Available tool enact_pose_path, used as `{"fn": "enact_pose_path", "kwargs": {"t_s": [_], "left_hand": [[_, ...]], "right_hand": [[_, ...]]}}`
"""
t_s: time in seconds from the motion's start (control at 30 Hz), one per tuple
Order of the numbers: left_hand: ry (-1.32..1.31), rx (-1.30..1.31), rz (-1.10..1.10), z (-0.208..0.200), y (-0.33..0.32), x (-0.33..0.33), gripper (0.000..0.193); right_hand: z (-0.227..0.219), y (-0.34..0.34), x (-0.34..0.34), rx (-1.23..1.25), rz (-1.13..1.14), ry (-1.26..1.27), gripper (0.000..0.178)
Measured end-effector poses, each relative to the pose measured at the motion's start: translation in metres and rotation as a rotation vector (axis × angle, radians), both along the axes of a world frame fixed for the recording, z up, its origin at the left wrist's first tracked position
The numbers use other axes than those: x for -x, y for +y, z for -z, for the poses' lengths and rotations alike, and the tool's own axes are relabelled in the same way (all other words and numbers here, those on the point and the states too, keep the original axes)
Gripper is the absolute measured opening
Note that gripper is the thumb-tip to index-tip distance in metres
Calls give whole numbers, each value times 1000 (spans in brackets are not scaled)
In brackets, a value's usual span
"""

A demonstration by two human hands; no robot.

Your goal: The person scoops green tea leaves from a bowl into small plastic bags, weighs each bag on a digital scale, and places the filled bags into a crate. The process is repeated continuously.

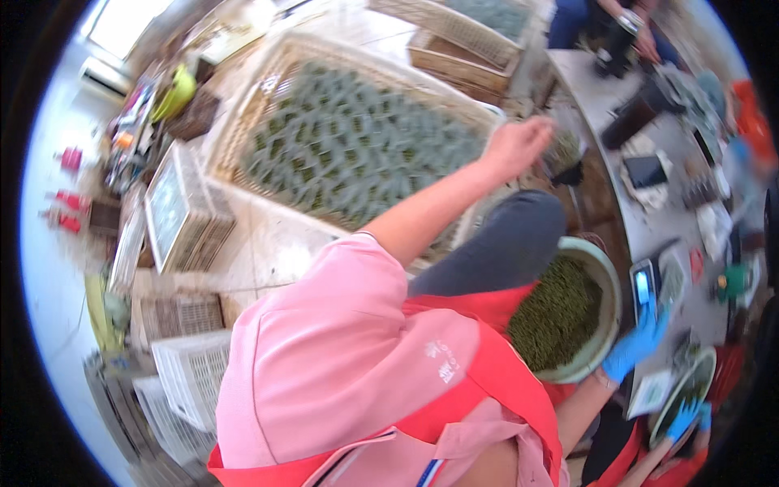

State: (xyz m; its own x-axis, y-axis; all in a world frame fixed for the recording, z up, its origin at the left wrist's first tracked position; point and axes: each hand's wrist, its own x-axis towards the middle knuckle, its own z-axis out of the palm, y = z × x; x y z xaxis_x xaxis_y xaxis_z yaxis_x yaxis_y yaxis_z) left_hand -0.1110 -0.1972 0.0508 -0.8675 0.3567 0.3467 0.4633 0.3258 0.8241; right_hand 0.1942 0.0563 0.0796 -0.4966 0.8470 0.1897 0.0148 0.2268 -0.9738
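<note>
My bare left hand (pixel 523 150) is raised near the right corner of a large pale crate (pixel 243 138). Its fingers are curled together and slightly blurred, and I cannot make out anything in them. Rows of small translucent pouches with green contents (pixel 349 146) fill the crate. My right hand (pixel 637 345), in a blue glove, has its fingers stretched out at a phone (pixel 643 284) with a lit screen on the table edge. Between my knee and that hand stands a pale green basin (pixel 614 304) holding loose, dark green plant matter (pixel 560 312).
A grey table (pixel 604 105) on the right carries a black cylinder (pixel 637 114), another phone (pixel 647 170) and bags. Another person's blue-gloved hands (pixel 686 418) are at a second basin (pixel 704 373). White crates (pixel 191 377) stand at left; a person sits across the table.
</note>
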Motion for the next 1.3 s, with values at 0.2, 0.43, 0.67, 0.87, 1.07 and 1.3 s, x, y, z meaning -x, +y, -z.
{"fn": "enact_pose_path", "kwargs": {"t_s": [0.2, 0.43, 0.67, 0.87, 1.07, 1.3], "left_hand": [[332, 692, -778, -69, -270, 48, 30], [100, 832, -1066, -49, -454, 111, 38], [-144, 1040, -885, 21, -481, 168, 43], [-72, 1052, -570, 43, -512, 191, 62], [335, 768, -588, 5, -332, 132, 47], [666, 571, 185, -1, -104, 2, 32]], "right_hand": [[63, -10, -36, 309, -150, -140, 35], [74, -63, -12, 237, -363, -302, 32], [94, -82, -16, 200, -398, -423, 28], [167, -64, -42, -275, -237, -1053, 35], [215, -99, -49, -206, -432, -1109, 25], [123, -53, -67, 527, -239, -471, 14]]}}
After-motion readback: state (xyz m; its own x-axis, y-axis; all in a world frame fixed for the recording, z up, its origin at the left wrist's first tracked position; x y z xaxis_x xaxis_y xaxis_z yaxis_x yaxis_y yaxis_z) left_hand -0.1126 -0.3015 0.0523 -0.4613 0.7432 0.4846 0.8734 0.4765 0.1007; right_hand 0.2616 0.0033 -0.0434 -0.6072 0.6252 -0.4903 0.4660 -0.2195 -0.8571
